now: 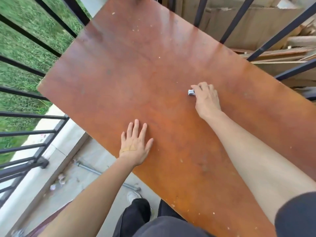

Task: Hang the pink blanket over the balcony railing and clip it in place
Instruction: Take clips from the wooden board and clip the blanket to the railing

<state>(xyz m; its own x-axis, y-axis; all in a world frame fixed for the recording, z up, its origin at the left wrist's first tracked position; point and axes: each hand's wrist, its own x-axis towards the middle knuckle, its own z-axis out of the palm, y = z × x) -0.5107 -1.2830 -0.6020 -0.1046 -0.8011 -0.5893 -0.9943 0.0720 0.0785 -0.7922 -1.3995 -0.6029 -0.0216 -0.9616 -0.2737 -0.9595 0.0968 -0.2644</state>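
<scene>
Balcony table [136,74]: right hand [207,100] pinches a white clip [191,92]; left hand [136,146] rests flat, fingers spread. Clip-fetching step; next, lift it toward the railing [30,115]. Blanket not visible.

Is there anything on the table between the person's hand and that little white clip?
Nothing visible. The right hand is already at the small white clip, fingertips touching it on the brown table. The left hand hovers open over bare tabletop, apart from the clip. The pink blanket is not in view.
</scene>
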